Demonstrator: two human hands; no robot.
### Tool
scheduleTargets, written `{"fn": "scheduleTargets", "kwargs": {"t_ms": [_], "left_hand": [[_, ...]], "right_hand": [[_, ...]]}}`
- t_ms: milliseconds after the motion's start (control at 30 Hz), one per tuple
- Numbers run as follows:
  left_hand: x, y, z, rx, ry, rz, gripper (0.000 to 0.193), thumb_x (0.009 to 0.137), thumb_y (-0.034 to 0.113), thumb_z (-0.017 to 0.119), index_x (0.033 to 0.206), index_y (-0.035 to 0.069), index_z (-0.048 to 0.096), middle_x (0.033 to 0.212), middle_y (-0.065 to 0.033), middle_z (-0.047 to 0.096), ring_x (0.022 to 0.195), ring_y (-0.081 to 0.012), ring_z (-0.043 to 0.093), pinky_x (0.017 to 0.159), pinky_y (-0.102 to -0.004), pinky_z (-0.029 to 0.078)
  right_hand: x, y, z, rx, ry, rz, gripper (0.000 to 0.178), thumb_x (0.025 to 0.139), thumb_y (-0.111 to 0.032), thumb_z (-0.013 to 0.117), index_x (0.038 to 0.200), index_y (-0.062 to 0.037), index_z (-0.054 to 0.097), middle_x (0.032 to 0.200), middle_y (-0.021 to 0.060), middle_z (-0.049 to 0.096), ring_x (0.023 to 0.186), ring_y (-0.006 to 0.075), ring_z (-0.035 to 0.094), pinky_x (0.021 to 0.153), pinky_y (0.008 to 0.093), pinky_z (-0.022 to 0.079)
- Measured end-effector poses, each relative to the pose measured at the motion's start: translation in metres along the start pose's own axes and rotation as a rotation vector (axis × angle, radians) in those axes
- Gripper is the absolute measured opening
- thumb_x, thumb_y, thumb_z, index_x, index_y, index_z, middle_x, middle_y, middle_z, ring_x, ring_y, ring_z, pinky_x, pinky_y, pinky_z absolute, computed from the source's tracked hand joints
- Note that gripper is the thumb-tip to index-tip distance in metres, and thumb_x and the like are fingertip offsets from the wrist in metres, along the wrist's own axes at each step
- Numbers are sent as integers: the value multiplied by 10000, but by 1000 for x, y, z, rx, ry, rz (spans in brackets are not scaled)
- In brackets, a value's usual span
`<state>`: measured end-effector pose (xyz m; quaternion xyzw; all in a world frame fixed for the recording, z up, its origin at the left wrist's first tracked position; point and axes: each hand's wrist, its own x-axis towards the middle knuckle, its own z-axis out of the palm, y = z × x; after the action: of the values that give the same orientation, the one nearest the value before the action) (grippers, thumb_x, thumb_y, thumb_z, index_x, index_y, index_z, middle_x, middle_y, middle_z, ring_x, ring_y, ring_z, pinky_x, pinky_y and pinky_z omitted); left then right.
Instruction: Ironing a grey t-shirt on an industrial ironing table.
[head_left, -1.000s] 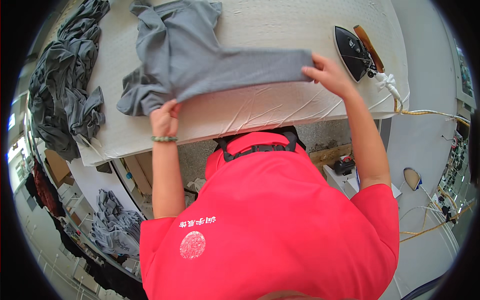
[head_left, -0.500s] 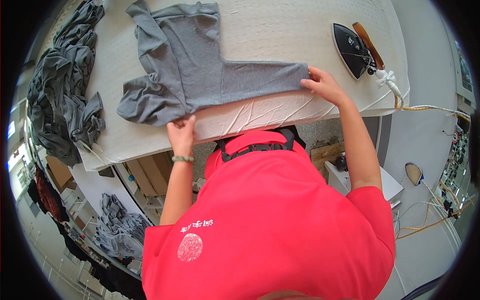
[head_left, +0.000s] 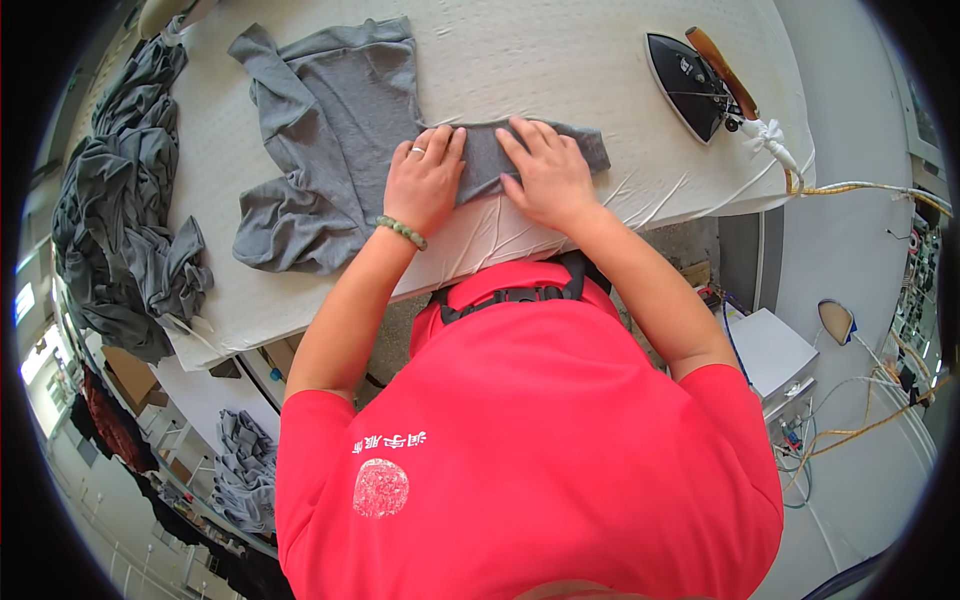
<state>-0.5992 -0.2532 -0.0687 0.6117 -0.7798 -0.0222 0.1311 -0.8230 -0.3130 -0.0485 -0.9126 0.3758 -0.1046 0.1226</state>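
A grey long-sleeved garment (head_left: 365, 95) lies on the padded white table in front of me, with one sleeve (head_left: 486, 155) stretched toward the right. My left hand (head_left: 425, 182) rests palm down on that sleeve near where it joins the body. Farther along, toward the cuff, my right hand (head_left: 548, 175) lies on the same sleeve with its fingers spread. Both hands are open and press on the cloth without gripping it. The garment's left part is bunched in folds.
An iron (head_left: 690, 88) with a wooden handle stands at the table's (head_left: 560, 60) far right, its cord trailing right. A heap of grey garments (head_left: 125, 210) hangs over the left edge. More grey clothes (head_left: 245, 470) sit lower left. A white cabinet (head_left: 770, 350) stands lower right.
My right hand has left the cuff and come left onto the sleeve. My left hand has moved from the lower hem up and right onto the sleeve.
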Motion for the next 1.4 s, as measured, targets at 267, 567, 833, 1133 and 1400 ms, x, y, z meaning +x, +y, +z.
{"fn": "scheduleTargets", "kwargs": {"t_ms": [267, 567, 833, 1133, 1400], "left_hand": [[-10, 14, 2, 70, 61, -57, 534, 912, 296, 721, 1388, 69, 642, 1402, -81, 621, 1298, -234, 586, 1061, -449, 436], [5, 25, 17, -160, 108, -48, 524, 896, 284, 734, 1363, 58, 658, 1400, -83, 617, 1289, -231, 588, 1082, -442, 415], [37, 76, 31, -141, 95, -91, 525, 890, 277, 736, 1359, 56, 656, 1404, -93, 614, 1313, -252, 578, 1136, -444, 396], [68, 129, 39, -330, 47, -57, 472, 901, 198, 741, 1340, 53, 645, 1460, -112, 596, 1381, -288, 545, 1186, -477, 393], [82, 156, 45, -367, 80, -137, 517, 896, 185, 720, 1381, 37, 619, 1455, -133, 604, 1376, -291, 547, 1201, -453, 388]], "right_hand": [[-29, 46, -31, 90, 139, 94, 483, 901, -185, 755, 1357, -64, 654, 1365, 136, 655, 1231, 290, 636, 995, 405, 516], [-35, 102, -41, 677, -325, 507, 399, 983, -163, 721, 1343, -1, 662, 968, 9, 719, 880, 102, 655, 813, 283, 534], [-33, 136, -36, 1070, -404, 581, 423, 1008, -164, 701, 1395, -4, 650, 951, -13, 694, 828, 57, 605, 721, 260, 517], [-35, 144, -33, 1208, -449, 664, 435, 1027, -148, 677, 1446, -36, 637, 930, -30, 700, 749, 38, 582, 638, 224, 485], [-37, 157, -21, 1115, -477, 430, 397, 1011, -122, 666, 1400, -42, 659, 914, 26, 740, 741, 88, 650, 648, 281, 531]]}}
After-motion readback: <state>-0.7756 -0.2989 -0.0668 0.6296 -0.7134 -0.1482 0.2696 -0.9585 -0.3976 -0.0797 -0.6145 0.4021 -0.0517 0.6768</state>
